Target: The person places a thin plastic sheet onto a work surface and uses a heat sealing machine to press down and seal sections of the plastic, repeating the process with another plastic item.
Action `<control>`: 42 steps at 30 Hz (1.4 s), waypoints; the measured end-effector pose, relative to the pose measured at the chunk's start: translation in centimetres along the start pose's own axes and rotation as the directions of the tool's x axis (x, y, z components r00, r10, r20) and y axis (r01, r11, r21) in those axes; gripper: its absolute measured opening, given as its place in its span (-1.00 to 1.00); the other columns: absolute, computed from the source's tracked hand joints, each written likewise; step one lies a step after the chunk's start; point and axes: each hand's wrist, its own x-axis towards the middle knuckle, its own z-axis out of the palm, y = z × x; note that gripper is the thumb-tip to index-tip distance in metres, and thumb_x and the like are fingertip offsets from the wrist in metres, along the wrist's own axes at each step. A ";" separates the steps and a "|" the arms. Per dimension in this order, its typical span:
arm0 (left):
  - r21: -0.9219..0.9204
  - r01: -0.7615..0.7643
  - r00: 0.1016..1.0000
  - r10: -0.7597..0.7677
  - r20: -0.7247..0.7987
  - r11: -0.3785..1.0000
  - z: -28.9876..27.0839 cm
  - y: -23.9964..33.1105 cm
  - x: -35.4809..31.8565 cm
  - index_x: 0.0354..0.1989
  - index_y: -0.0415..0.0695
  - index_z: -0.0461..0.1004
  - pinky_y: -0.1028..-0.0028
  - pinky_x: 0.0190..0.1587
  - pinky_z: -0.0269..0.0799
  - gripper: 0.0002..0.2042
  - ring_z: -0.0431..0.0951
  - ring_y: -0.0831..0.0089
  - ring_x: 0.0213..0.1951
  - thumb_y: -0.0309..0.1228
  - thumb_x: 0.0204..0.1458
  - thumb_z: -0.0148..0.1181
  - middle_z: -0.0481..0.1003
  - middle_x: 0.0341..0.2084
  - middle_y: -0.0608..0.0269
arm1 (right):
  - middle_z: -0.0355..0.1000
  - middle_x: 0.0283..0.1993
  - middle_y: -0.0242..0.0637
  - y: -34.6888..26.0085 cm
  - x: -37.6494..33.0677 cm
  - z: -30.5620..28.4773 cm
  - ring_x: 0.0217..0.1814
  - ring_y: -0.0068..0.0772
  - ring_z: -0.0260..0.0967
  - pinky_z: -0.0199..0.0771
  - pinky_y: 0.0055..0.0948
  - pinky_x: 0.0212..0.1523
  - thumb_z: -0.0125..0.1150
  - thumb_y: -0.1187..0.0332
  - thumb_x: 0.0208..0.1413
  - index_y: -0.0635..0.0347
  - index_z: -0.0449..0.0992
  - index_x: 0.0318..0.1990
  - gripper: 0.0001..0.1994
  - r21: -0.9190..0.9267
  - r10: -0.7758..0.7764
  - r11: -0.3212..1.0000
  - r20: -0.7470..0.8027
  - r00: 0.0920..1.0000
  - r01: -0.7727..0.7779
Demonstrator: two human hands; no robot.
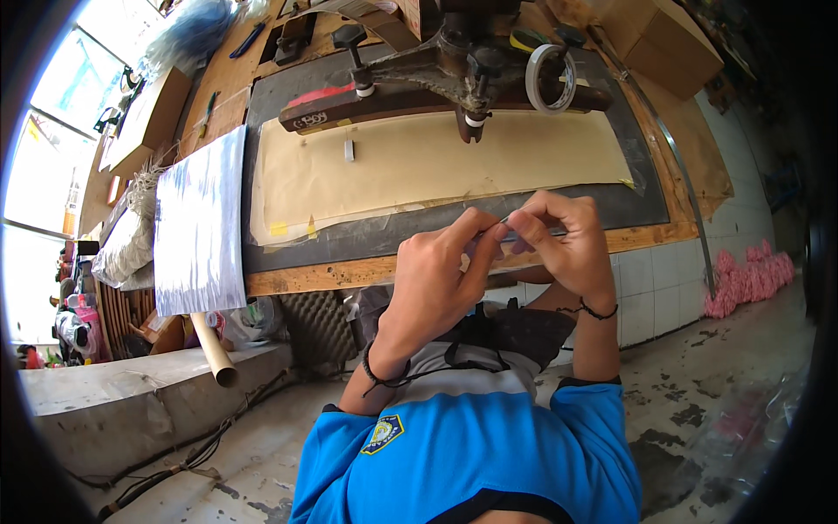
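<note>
My left hand (441, 275) and my right hand (569, 240) meet fingertip to fingertip over the near edge of the workbench. Thumb and forefinger of each are pinched together on something tiny and dark, too small to name. Just beyond them a sheet of tan paper (419, 175) lies on a dark mat (375, 238), with bits of yellow tape at its corners. A small pale strip (350, 150) rests on the paper. Across its far side stands a heavy metal clamp frame (410, 72) with a long bar (301, 117). A roll of white tape (551, 79) hangs on the frame's right part.
Silvery plastic sheets (201, 223) drape over the bench's left edge, above a cardboard tube (214, 349). A thin metal rod (672, 144) leans along the right side. Cardboard boxes (659, 44) stand at the far right. Pink twine (749, 278) lies on the floor.
</note>
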 end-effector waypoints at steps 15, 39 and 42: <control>0.008 0.173 0.982 -0.173 0.076 0.985 -6.1 -3.3 -3.3 -0.31 -0.21 0.63 0.49 -0.41 0.47 -0.91 0.64 0.41 -0.52 -0.46 0.14 0.28 0.65 -0.51 0.18 | 0.34 -0.64 -0.51 2.7 -0.3 -7.0 -0.58 -0.75 0.25 0.15 -0.66 -0.54 0.21 0.15 0.33 0.26 0.60 -0.39 -0.65 -0.066 -0.032 0.998 -0.395 0.918 0.006; 0.192 0.175 0.912 -0.086 -0.401 0.966 -6.0 -9.2 2.2 0.10 -0.23 0.46 0.32 -0.15 0.53 -0.73 0.63 0.24 -0.21 -0.55 0.25 0.05 0.58 -0.06 0.00 | 0.34 -0.59 -0.52 11.3 2.7 -4.5 -0.50 -0.73 0.18 0.16 -0.65 -0.43 0.17 0.14 0.36 0.27 0.56 -0.39 -0.63 -0.014 0.111 0.990 -0.561 0.821 -0.143; 0.483 0.104 0.942 0.069 -0.328 0.870 -4.6 -8.2 1.4 0.15 -0.22 0.44 0.14 0.14 0.42 -0.66 0.49 0.04 0.11 -0.47 0.21 0.13 0.42 0.17 -0.08 | 0.37 -0.57 -0.49 11.2 2.5 -4.2 -0.50 -0.71 0.21 0.20 -0.62 -0.43 0.18 0.15 0.35 0.29 0.56 -0.38 -0.64 -0.077 0.103 0.982 -0.546 0.831 -0.173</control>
